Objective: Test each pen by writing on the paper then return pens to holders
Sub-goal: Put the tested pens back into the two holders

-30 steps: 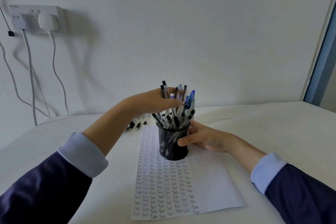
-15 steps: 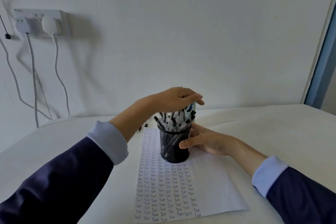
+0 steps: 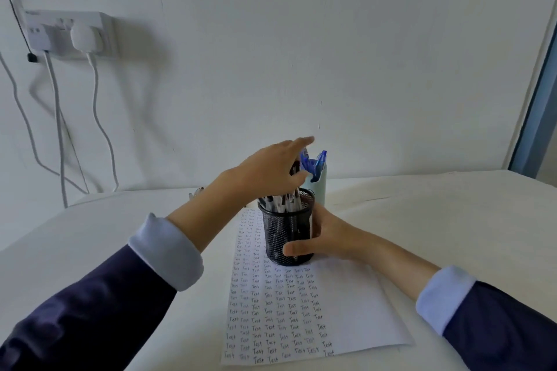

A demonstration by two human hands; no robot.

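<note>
head view, right hand (image 3: pixel 330 239) wrapped round mesh holder (image 3: pixel 286 233), left hand (image 3: pixel 269 170) outstretched over its pens (image 3: pixel 281 202)

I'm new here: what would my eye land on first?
Most likely the black mesh pen holder, crammed with pens, standing on the paper in the middle; the right hand holds it while the left hand reaches over the pen tops. Next, the paper itself, its left part filled with rows of handwritten "Test". Behind stands a pale green holder with blue pens.
</note>
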